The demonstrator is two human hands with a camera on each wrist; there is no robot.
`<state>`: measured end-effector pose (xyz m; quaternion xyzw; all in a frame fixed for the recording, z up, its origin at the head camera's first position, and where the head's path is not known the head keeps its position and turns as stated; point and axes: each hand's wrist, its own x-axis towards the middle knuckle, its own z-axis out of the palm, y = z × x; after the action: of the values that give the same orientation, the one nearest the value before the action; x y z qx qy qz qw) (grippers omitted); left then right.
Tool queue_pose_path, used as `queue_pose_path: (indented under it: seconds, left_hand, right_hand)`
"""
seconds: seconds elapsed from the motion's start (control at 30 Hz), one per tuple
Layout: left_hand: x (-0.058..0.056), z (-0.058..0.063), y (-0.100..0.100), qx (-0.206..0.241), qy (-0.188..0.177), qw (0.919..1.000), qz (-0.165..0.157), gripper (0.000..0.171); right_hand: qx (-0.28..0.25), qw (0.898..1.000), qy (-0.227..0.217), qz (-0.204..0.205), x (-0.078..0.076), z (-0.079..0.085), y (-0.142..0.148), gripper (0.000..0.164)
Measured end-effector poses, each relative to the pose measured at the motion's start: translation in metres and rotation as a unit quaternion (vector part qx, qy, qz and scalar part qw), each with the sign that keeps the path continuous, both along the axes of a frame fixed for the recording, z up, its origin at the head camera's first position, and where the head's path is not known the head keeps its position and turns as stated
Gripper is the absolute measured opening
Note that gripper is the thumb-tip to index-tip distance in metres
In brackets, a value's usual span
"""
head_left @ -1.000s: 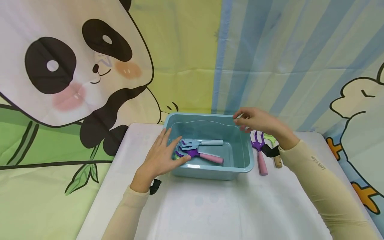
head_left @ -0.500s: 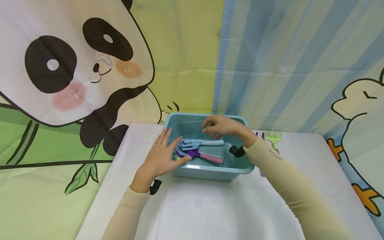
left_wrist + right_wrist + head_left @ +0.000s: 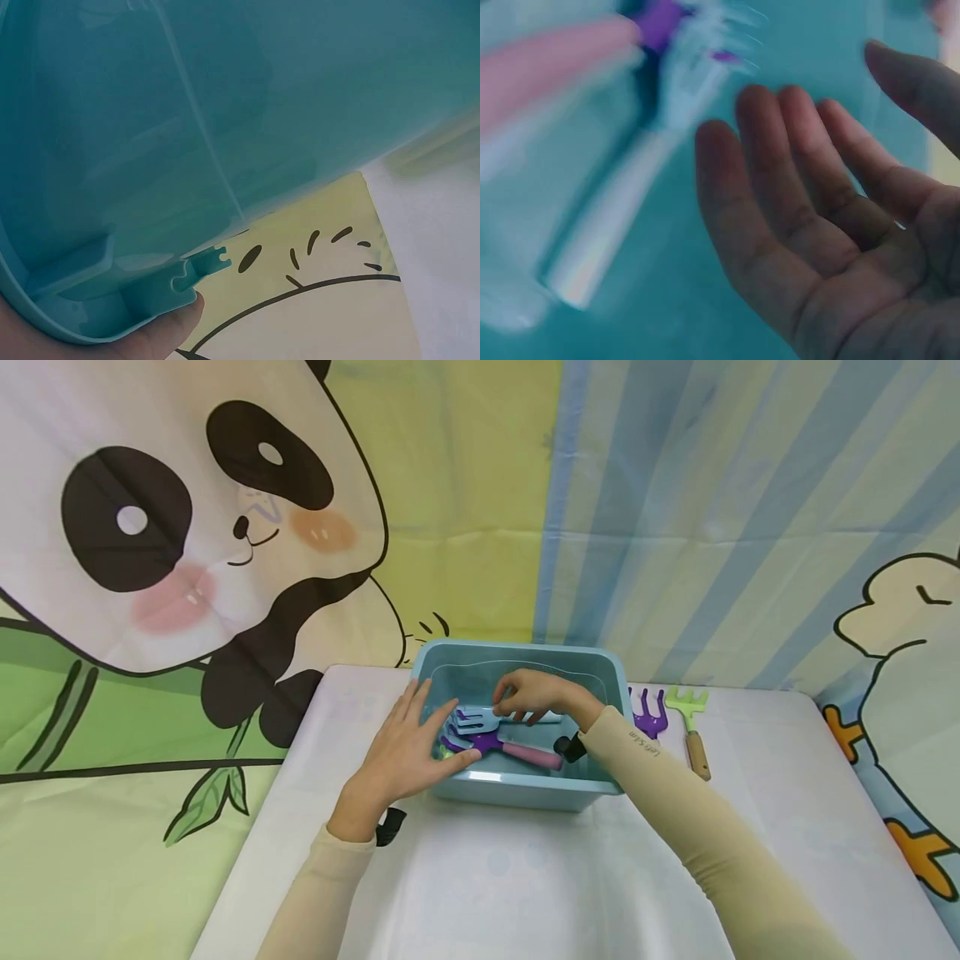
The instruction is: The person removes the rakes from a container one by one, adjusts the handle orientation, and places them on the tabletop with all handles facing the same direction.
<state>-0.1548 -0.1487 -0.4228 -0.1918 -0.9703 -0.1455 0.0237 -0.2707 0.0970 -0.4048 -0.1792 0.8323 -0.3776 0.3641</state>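
A teal plastic tub [image 3: 517, 795] stands on the table. My left hand [image 3: 408, 747] rests at its left front corner, fingers spread and straight over the rim; the left wrist view shows a finger [image 3: 169, 330] against the rim's edge. Over the inside of the tub hovers my right hand [image 3: 538, 692], fingers loosely bent and holding nothing. Below it lies a light blue toy garden fork [image 3: 474, 720], whose pale handle [image 3: 604, 225] is apart from the fingers in the right wrist view. A purple garden tool with a pink handle [image 3: 532, 755] lies beside it; its head is partly hidden.
Right of the tub, a purple fork [image 3: 651, 718] lies partly behind the right sleeve. Next to it is a green rake with a wooden handle [image 3: 697, 752]. The table [image 3: 510, 885] has a white cover. Printed cloth [image 3: 465, 527] hangs behind it.
My right hand has moved left from the tub's right rim and lower into the tub, over the light blue fork. The left hand stays in place.
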Motion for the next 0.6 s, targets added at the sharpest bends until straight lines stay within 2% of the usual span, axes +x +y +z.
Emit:
queue_pose_path:
  seconds: [0.27, 0.47, 0.6]
  left_hand:
    - [0.001, 0.002, 0.001, 0.004, -0.001, 1.0, 0.003, 0.098]
    - [0.0, 0.001, 0.002, 0.008, -0.001, 1.0, 0.002, 0.097]
    - [0.001, 0.001, 0.0, 0.006, -0.003, 1.0, 0.003, 0.097]
  right_hand:
    - [0.065, 0.997, -0.027, 0.028, -0.002, -0.024, -0.002, 0.032]
    - [0.142, 0.988, -0.031, 0.057, -0.001, -0.04, -0.001, 0.022]
    - [0.172, 0.981, -0.034, 0.083, 0.0, -0.047, -0.005, 0.024]
